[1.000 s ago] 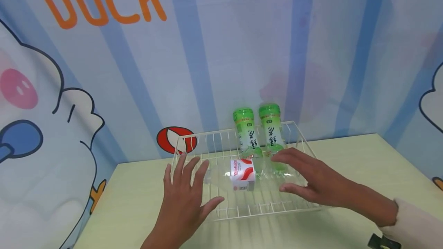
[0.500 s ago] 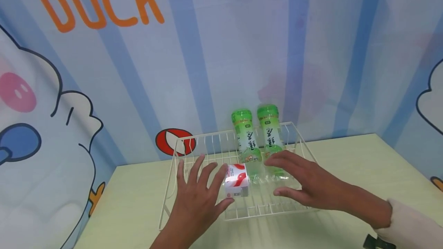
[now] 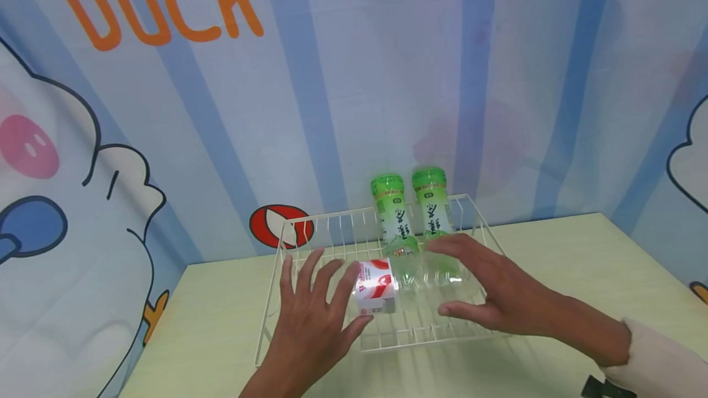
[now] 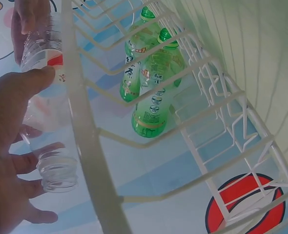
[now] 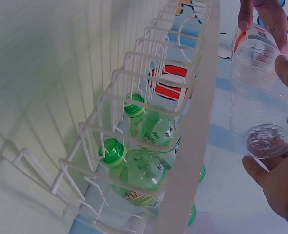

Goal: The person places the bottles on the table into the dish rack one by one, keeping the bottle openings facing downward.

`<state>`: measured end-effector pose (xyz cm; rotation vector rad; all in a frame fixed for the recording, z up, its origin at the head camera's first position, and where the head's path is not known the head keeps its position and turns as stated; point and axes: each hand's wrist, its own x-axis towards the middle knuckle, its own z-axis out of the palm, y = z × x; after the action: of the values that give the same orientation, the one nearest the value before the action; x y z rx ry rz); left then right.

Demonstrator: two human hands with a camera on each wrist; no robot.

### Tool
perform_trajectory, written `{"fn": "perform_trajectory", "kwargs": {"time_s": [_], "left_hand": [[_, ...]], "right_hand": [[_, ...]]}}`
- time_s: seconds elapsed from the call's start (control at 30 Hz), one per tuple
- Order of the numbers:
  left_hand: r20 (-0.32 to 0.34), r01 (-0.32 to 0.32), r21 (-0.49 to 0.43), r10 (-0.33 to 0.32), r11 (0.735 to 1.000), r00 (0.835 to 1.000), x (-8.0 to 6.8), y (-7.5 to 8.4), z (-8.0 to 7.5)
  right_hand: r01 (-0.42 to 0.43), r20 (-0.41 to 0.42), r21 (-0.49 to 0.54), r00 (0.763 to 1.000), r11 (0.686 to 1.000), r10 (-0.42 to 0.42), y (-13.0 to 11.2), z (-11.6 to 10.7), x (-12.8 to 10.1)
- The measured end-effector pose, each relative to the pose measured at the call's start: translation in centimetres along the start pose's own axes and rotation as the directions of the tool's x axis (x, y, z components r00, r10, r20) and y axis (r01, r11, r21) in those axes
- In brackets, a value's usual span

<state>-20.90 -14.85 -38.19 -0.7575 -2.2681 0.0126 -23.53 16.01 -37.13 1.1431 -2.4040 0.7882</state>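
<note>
I see a clear bottle [image 3: 381,284] with a red-and-white label lying on its side in the wire basket [image 3: 287,241], crosswise, just in front of the two green bottles [image 3: 412,226]; left hand [image 3: 312,318] is at its neck end, fingers [image 3: 345,281] spread and straight, tips touching the bottle; right hand [image 3: 492,284] is at its base end, fingers gently bent around the base, thumb underneath; from the wrist views I judge both hands brace it end to end, likely so the round body doesn't roll on the wires; whether it is lifted off the basket floor I cannot tell; the green bottles lie side by side, caps toward the basket's back wall, touching each other; open room is in the basket's left half behind the left hand; its front rim is low and near both wrists; the basket sits on a pale worktop [image 3: 553,250], bare to the basket's right.
</note>
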Motion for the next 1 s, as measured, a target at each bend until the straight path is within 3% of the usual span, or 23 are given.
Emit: {"fn": "perform_trajectory", "kwargs": {"time_s": [0.1, 0.17, 0.27, 0.4, 0.63, 0.73, 0.77, 0.87, 1.0], "left_hand": [[-0.035, 0.006, 0.001, -0.006, 1.0, 0.999, 0.0, -0.2, -0.2], [-0.054, 0.013, -0.007, -0.014, 1.0, 0.998, 0.0, -0.2, -0.3], [-0.075, 0.021, -0.025, -0.023, 0.999, 0.997, -0.1, -0.3, -0.4], [-0.105, 0.025, -0.045, -0.03, 0.999, 0.994, -0.2, -0.4, -0.4], [-0.142, 0.036, -0.067, -0.045, 0.997, 0.989, -0.2, -0.4, -0.5], [-0.159, 0.037, -0.087, -0.051, 0.996, 0.986, -0.1, -0.2, -0.5], [-0.162, 0.04, -0.095, -0.055, 0.995, 0.985, -0.1, -0.1, -0.5], [-0.155, 0.049, -0.124, -0.068, 0.991, 0.986, -0.2, 0.1, -0.5], [-0.143, 0.058, -0.16, -0.081, 0.985, 0.986, -0.4, 0.3, -0.5]], "right_hand": [[-0.049, -0.06, 0.161, 0.996, 0.986, 0.059, 0.1, 0.0, -0.1], [-0.09, -0.081, 0.302, 0.99, 0.949, 0.119, 0.2, 0.1, -0.2], [-0.142, -0.076, 0.482, 0.976, 0.864, 0.204, 0.3, 0.1, -0.6], [-0.146, -0.065, 0.66, 0.966, 0.737, 0.25, 0.3, 0.3, -1.0], [-0.249, 0.102, 0.893, 0.923, 0.375, 0.37, -0.6, 1.8, -1.6], [-0.267, 0.16, 0.934, 0.906, 0.238, 0.391, -1.5, 2.5, -1.3], [-0.271, 0.17, 0.94, 0.898, 0.206, 0.406, -1.8, 2.7, -1.2], [-0.257, 0.178, 0.957, 0.884, 0.132, 0.433, -2.6, 3.0, -0.8], [-0.235, 0.167, 0.967, 0.881, 0.102, 0.443, -2.9, 3.1, -0.7]]}}
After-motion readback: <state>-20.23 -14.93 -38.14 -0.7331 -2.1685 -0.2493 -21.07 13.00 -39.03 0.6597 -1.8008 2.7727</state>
